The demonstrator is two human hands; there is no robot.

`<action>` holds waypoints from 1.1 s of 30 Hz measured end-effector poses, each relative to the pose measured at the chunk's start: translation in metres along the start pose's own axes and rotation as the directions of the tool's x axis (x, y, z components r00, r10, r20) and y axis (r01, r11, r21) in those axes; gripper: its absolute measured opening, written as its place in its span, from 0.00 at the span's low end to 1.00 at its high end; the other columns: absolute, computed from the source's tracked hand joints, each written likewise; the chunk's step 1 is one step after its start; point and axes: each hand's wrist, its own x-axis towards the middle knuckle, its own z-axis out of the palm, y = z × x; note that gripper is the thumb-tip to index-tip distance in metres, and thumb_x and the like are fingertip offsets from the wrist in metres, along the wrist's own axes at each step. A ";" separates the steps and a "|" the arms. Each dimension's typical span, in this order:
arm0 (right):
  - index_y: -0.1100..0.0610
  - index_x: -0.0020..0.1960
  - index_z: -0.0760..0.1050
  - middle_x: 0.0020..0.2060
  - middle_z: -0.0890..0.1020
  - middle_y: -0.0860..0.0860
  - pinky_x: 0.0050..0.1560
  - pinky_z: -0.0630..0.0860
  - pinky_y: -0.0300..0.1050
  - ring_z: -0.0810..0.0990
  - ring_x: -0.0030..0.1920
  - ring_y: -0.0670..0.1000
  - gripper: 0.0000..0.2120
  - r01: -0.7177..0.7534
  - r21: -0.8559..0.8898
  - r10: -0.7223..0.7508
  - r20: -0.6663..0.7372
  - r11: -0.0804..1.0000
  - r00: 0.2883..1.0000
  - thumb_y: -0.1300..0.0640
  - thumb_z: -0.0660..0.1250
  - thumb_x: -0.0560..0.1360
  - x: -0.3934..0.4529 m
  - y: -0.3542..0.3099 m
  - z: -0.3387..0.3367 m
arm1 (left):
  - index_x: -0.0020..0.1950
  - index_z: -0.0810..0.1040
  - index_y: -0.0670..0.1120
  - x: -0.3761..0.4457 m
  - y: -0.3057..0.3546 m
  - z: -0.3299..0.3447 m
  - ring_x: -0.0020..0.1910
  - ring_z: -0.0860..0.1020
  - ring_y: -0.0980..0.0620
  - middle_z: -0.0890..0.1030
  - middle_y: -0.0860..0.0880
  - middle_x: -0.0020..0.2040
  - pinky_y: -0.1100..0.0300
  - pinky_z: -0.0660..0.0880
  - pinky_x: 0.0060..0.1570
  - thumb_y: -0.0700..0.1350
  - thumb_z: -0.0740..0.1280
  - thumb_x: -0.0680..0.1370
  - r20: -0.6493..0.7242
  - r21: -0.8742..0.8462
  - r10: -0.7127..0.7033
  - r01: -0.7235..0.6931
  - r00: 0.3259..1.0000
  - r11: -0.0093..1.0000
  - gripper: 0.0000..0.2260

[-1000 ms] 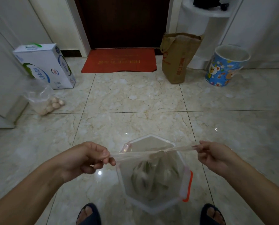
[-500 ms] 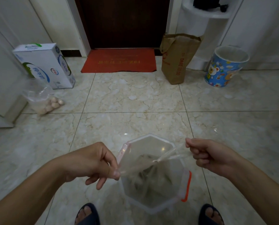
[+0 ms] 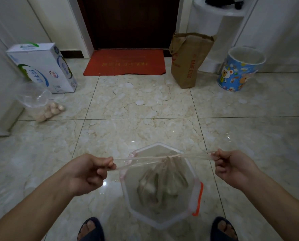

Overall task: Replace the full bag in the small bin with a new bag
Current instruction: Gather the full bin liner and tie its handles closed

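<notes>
A clear octagonal small bin (image 3: 195, 192) with an orange clip on its right rim stands on the floor between my feet. Inside it hangs a thin transparent full bag (image 3: 161, 183) holding greenish waste. The bag's top is drawn into two stretched strands that meet in a knot above the bin's middle. My left hand (image 3: 91, 173) pinches the left strand, left of the bin. My right hand (image 3: 232, 168) pinches the right strand, right of the bin. The strands are pulled taut and level between my hands.
At the back right stands a blue cartoon bin (image 3: 239, 68) with a liner in it, and a brown paper bag (image 3: 188, 60) beside it. A white carton (image 3: 42, 66) and a clear bag of eggs (image 3: 40, 103) lie at the left. A red doormat (image 3: 126, 62) lies before the door.
Half a second ago the strands hung slack with my hands closer in. Both hands have now pulled outward, and the strands are tight again over the bin.
</notes>
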 end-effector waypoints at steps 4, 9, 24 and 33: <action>0.58 0.37 0.69 0.31 0.69 0.49 0.16 0.57 0.32 0.63 0.24 0.43 0.14 0.000 0.028 0.000 0.001 1.000 1.000 0.64 0.56 0.81 0.001 0.006 0.003 | 0.40 0.73 0.41 0.002 -0.002 0.001 0.20 0.66 0.56 0.77 0.45 0.34 0.67 0.57 0.15 0.36 0.66 0.69 -0.040 -0.166 -0.042 0.034 0.998 0.986 0.03; 0.57 0.38 0.72 0.29 0.73 0.48 0.17 0.59 0.34 0.65 0.19 0.43 0.12 0.052 -0.051 -0.048 0.081 0.997 0.996 0.60 0.60 0.80 -0.004 0.005 0.008 | 0.35 0.73 0.45 -0.005 0.006 0.009 0.22 0.64 0.56 0.74 0.49 0.30 0.67 0.57 0.18 0.42 0.69 0.71 -0.079 -0.181 0.045 -0.058 0.996 0.982 0.06; 0.56 0.49 0.86 0.45 0.85 0.59 0.36 0.68 0.39 0.77 0.36 0.49 0.12 0.465 -0.348 -0.217 0.560 0.814 0.799 0.66 0.65 0.75 -0.081 0.021 0.064 | 0.49 0.84 0.36 -0.028 0.007 0.104 0.46 0.86 0.44 0.86 0.39 0.45 0.61 0.80 0.35 0.33 0.65 0.76 0.181 0.242 0.331 -0.369 0.926 0.897 0.09; 0.52 0.44 0.86 0.40 0.87 0.52 0.27 0.69 0.39 0.83 0.29 0.54 0.17 0.461 -0.488 -0.249 0.438 0.742 0.864 0.68 0.63 0.77 -0.068 0.014 0.077 | 0.44 0.86 0.42 -0.006 0.003 0.122 0.39 0.85 0.47 0.87 0.45 0.41 0.62 0.73 0.32 0.31 0.68 0.73 0.177 0.357 0.404 -0.441 0.898 0.824 0.10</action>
